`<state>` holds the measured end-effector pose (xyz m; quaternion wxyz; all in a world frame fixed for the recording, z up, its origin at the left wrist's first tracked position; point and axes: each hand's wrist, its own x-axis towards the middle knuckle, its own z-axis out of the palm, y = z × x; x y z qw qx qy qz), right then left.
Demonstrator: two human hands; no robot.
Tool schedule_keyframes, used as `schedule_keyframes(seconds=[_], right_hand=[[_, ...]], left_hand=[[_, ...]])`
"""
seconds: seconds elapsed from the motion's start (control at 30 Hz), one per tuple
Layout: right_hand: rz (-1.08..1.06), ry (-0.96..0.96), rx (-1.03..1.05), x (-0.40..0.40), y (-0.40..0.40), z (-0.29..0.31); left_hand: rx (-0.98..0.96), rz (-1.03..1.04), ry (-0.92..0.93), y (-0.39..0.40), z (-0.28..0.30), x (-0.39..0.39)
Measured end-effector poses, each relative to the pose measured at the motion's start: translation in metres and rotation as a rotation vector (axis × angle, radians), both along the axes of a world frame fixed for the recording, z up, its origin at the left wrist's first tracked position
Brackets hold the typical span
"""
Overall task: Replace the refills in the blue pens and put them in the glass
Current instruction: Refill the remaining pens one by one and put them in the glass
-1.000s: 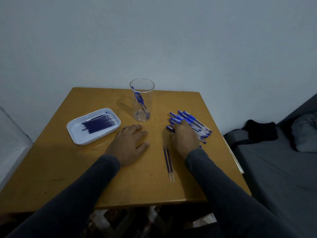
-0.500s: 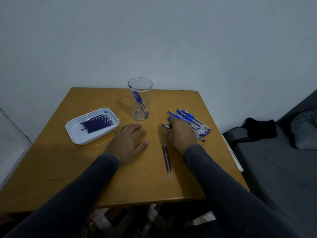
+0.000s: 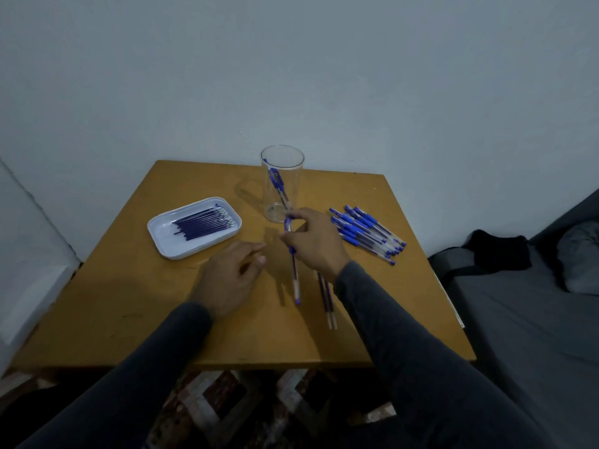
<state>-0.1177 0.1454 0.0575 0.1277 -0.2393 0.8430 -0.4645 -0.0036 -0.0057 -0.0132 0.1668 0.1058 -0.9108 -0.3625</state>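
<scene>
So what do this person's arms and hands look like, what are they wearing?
Both arms are covered by long, plain dark grey sleeves reaching the wrists, with no visible pattern or logo. The left hand and right hand are bare: no gloves, and no rings, watch or bracelets can be seen. The dim light hides finer fabric detail.

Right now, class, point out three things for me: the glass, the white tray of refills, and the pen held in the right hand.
glass (image 3: 282, 192): head view, on its clear side wall.
white tray (image 3: 162, 241): head view, on its bare near-left corner.
pen (image 3: 294, 270): head view, on its barrel below the right hand (image 3: 312, 243).
</scene>
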Motion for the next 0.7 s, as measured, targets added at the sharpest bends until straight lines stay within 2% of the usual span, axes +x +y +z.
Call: schedule_keyframes(seconds=[0.13, 0.3, 0.47, 0.7], right_hand=[[-0.029, -0.329, -0.172, 0.018, -0.007, -0.011], [-0.04, -0.548, -0.289, 0.036, -0.012, -0.019], [-0.029, -0.585, -0.348, 0.044, -0.01, -0.026], [-0.013, -0.596, -0.387, 0.045, -0.004, -0.037]], left_hand=[[0.117, 0.021, 0.031, 0.004, 0.007, 0.017], [0.305, 0.013, 0.013, 0.008, 0.012, 0.03], [0.397, 0.051, -0.005, 0.011, 0.009, 0.033], [0.394, 0.064, -0.018, 0.014, 0.007, 0.033]])
